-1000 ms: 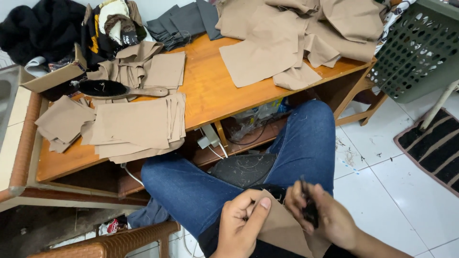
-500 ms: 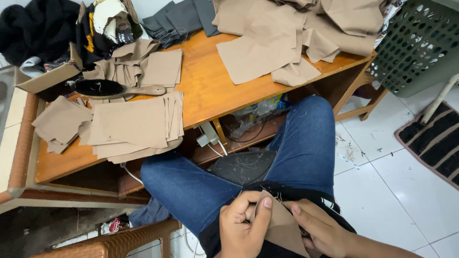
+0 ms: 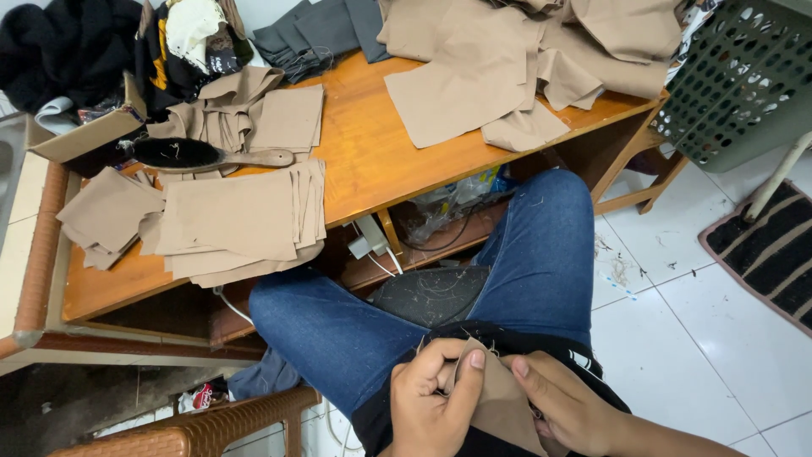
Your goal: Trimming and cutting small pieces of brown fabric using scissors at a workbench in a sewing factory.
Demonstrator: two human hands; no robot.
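- Pinching a small tan fabric piece (image 3: 495,398), the left hand (image 3: 431,402) is closed on its upper left edge.
- The cloth's right edge is gripped by the right hand (image 3: 567,406); it is held over the lap, against blue jeans (image 3: 541,254).
- Beyond the knees, a wooden table (image 3: 372,161) is seen, on which stacked tan pieces (image 3: 241,216) and a black brush (image 3: 199,155) are laid.
- A green basket (image 3: 744,76) is placed at far right.

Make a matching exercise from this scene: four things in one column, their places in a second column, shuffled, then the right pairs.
Things:
1. brush
2. green basket
3. striped mat
4. tan fabric piece

Places:
A. on the tiled floor, far right
B. pinched between left hand and right hand
C. on the wooden table, above the stacked tan pieces
D. upper right, beside the table

Pairs: 1-C, 2-D, 3-A, 4-B
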